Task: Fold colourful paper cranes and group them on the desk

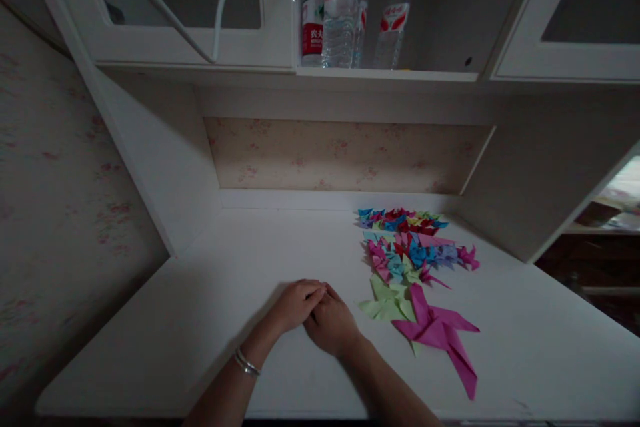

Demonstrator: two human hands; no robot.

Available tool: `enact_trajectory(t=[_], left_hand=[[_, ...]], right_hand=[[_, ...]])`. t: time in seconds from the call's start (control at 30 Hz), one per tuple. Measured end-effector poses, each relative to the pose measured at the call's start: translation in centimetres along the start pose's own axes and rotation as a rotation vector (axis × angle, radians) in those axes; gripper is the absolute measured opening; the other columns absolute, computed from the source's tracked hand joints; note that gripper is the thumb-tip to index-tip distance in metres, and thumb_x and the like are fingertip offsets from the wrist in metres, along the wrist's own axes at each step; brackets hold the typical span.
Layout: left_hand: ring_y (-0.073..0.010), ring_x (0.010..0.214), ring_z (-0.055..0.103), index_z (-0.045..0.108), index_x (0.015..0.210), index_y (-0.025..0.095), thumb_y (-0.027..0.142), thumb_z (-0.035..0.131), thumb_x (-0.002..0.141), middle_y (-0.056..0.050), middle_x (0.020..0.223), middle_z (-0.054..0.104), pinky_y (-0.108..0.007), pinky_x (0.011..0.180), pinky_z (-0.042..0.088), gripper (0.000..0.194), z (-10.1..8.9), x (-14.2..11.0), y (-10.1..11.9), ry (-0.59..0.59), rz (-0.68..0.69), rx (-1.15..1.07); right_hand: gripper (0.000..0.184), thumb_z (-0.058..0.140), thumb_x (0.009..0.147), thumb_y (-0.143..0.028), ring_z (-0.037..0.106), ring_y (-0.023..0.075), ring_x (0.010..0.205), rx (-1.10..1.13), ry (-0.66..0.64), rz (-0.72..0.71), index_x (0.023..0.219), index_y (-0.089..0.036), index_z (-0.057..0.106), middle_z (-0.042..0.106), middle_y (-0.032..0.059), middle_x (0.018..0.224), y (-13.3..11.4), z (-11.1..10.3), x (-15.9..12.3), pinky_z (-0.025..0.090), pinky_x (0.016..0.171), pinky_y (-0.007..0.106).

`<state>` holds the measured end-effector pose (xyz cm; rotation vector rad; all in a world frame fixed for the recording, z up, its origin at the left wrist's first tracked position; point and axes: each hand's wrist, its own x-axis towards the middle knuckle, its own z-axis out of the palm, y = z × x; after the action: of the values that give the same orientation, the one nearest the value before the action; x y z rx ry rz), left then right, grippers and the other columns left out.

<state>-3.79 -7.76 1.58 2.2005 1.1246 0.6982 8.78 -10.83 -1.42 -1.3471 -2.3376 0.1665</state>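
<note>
On the white desktop [280,240], my left hand [296,303] and my right hand [334,321] rest together, fingers folded against each other. Both are closed, and no object shows in them; the inner fingers and palms are hidden. A silver bangle [246,361] circles my left wrist. Nearest to my right hand, to its right, lie a light green folded paper bird [387,301] and a larger magenta folded paper bird [436,327]. Behind these are rows of smaller paper cranes [420,253] in pink, blue, purple, red and yellow.
Above the desk hangs a white cabinet [250,50], with several plastic water bottles [343,20] on its open shelf. A white cable [175,20] dangles at upper left. Side panels [145,147] and a flowered back wall [320,153] enclose the desk.
</note>
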Motion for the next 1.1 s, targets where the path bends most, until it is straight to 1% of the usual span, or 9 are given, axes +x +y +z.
enact_trajectory(t=[0.27,0.4,0.63,0.83,1.1], left_hand=[[-0.0132,0.100,0.062,0.070,0.100,0.026,0.035,0.037,0.093,0.001,0.109,0.070,-0.024,0.095,0.043,0.035,-0.1,0.0,0.0,0.020,0.038,-0.023],[-0.0131,0.101,0.062,0.070,0.102,0.025,0.035,0.039,0.093,0.001,0.112,0.069,-0.024,0.096,0.043,0.033,0.0,0.0,-0.2,0.031,0.027,-0.035],[-0.0130,0.103,0.061,0.069,0.105,0.024,0.034,0.040,0.093,0.000,0.114,0.068,-0.024,0.097,0.043,0.033,0.0,-0.1,-0.2,0.009,0.006,-0.040],[-0.0128,0.103,0.061,0.069,0.105,0.024,0.034,0.040,0.093,0.001,0.113,0.068,-0.024,0.097,0.043,0.033,-0.1,0.0,-0.3,0.009,0.041,-0.043],[-0.0129,0.103,0.061,0.070,0.105,0.025,0.035,0.041,0.093,0.000,0.111,0.069,-0.023,0.097,0.043,0.033,0.4,0.1,-1.1,0.041,0.076,-0.067]], right_hand=[[0.043,0.043,0.088,-0.024,0.047,0.0201,0.125,-0.004,0.010,0.003,0.129,-0.015,0.054,0.055,0.0112,0.131,0.1,0.1,0.0,0.018,0.114,0.036],[0.044,0.045,0.087,-0.023,0.047,0.0201,0.125,0.003,-0.006,0.012,0.130,-0.014,0.054,0.055,0.0114,0.131,0.1,0.2,0.0,0.017,0.114,0.036],[0.045,0.043,0.088,-0.023,0.045,0.0197,0.126,0.003,-0.010,0.013,0.131,-0.015,0.052,0.053,0.0108,0.133,0.0,0.2,0.0,0.017,0.114,0.036],[0.044,0.043,0.088,-0.023,0.046,0.0185,0.125,-0.001,-0.005,0.004,0.130,-0.014,0.053,0.055,0.0113,0.131,0.1,0.1,0.0,0.016,0.114,0.035],[0.045,0.042,0.088,-0.025,0.045,0.0195,0.126,0.001,-0.020,0.008,0.131,-0.014,0.052,0.055,0.0114,0.132,0.0,-0.1,-0.1,0.016,0.114,0.036]])
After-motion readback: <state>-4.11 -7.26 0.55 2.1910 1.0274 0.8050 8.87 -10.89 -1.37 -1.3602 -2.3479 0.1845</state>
